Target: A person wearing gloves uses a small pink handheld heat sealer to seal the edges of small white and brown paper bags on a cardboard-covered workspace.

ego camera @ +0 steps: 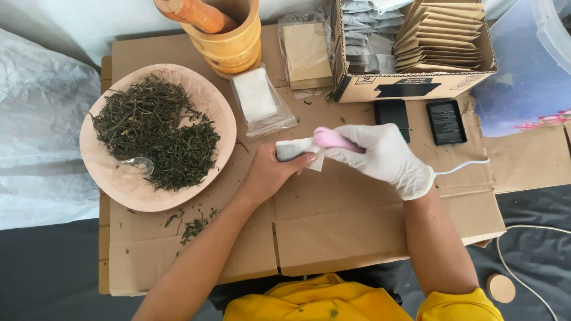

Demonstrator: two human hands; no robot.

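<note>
Bare left hand (269, 172) closed around 1 end of a small white paper sachet (292, 149), thumb pressed on top, sachet sticking out rightward from the grip. White-gloved right hand (386, 156) wrapped around a pink corded handheld tool (333, 140), its tip touching the sachet's free edge, white cord (461, 167) trailing right. All held just above the flattened brown cardboard sheet (333, 232) covering the table. Left of the hands, a round pale wooden plate (128, 190) of dried green herb (154, 128) with a metal spoon (138, 163). Behind, a wooden mortar (235, 44) and an open cardboard box (410, 86) of paper envelopes.
</note>
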